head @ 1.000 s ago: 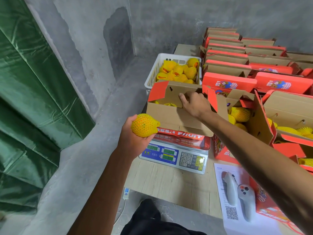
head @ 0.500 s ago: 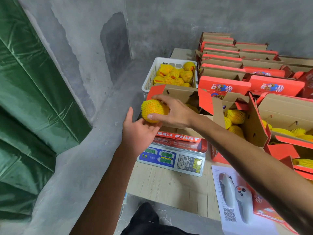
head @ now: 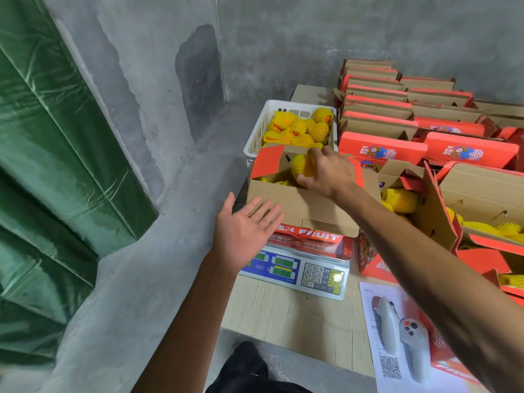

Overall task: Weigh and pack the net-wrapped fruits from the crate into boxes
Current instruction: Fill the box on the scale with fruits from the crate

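Note:
An open cardboard box (head: 300, 204) with red flaps stands on the electronic scale (head: 295, 268). My right hand (head: 329, 174) grips a yellow net-wrapped fruit (head: 302, 165) just inside the box's opening, above other fruits lying in it. My left hand (head: 245, 231) hovers palm up with straight fingers at the box's near left corner, holding nothing. Behind the box, the white plastic crate (head: 255, 134) holds several more net-wrapped fruits (head: 297, 126).
Open boxes (head: 479, 194) with fruits stand to the right, and stacked red boxes (head: 397, 109) fill the back right. A printed sheet (head: 374, 330) with two grey controllers (head: 402, 338) lies on the wooden table. Concrete wall and green curtain (head: 51, 165) are on the left.
The fruit passed from my left hand to my right hand, which carried it up and right into the box on the scale. My left hand is now empty and flat.

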The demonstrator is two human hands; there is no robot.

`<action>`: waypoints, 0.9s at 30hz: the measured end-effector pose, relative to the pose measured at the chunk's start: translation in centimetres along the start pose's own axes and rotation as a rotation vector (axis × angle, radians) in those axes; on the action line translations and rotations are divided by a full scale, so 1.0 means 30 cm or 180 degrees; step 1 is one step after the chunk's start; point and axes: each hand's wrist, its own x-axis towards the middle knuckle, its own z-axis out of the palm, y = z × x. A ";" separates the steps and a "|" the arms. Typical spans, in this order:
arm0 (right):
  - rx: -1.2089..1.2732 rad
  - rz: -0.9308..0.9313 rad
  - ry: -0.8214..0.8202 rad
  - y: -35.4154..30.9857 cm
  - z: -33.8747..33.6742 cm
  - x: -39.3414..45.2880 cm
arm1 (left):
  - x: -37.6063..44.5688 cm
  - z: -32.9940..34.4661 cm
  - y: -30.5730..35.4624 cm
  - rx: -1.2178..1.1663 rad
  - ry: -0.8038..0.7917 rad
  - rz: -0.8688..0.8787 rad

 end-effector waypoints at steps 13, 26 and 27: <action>-0.0208 -0.0162 -0.0172 0.048 -0.051 -0.001 | 0.002 -0.036 -0.008 0.0083 0.0050 0.0032; 0.0222 -0.0238 -0.0268 0.028 -0.027 -0.026 | -0.023 -0.042 0.014 0.0101 0.0014 0.0154; 0.0236 -0.0235 -0.0267 0.028 -0.025 -0.024 | -0.025 -0.043 0.015 0.0112 0.0017 0.0161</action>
